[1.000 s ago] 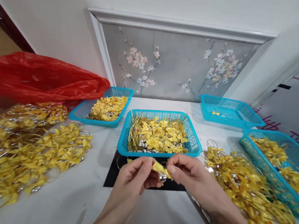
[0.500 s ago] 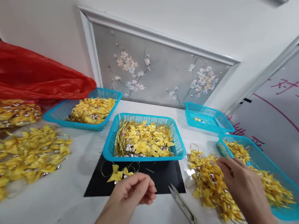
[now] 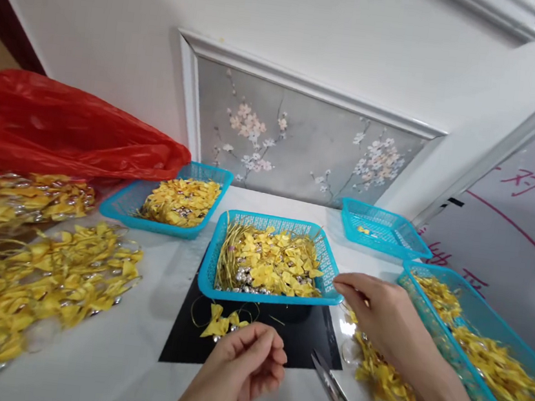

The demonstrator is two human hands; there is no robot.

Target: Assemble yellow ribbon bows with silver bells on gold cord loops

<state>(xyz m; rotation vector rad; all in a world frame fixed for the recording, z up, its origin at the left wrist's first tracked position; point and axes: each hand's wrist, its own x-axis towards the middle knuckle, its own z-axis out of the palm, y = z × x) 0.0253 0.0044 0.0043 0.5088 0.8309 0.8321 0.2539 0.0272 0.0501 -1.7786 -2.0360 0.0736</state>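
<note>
My left hand (image 3: 247, 367) is above the front edge of a black mat (image 3: 177, 339), fingers curled and thumb against the index finger; anything in that pinch is too small to make out. Just behind it lie yellow ribbon bows (image 3: 218, 324) with silvery bells and thin gold cords. My right hand (image 3: 376, 305) is closed in a pinch by the right rim of the middle blue basket (image 3: 265, 299), and what it holds, if anything, is hidden. That basket is heaped with bows, bells and gold cords. Under my right forearm is a pile of yellow bows (image 3: 387, 378).
Metal thread snips (image 3: 338, 395) lie right of my left hand. Blue baskets stand at back left (image 3: 115, 208), back right (image 3: 389, 241) and far right (image 3: 474, 382). More bows (image 3: 66, 286) cover the table's left side, below a red plastic bag (image 3: 62, 126).
My right hand has moved left from the bow pile to beside the middle basket. My left hand keeps its pinch. The whole view has shifted a little.
</note>
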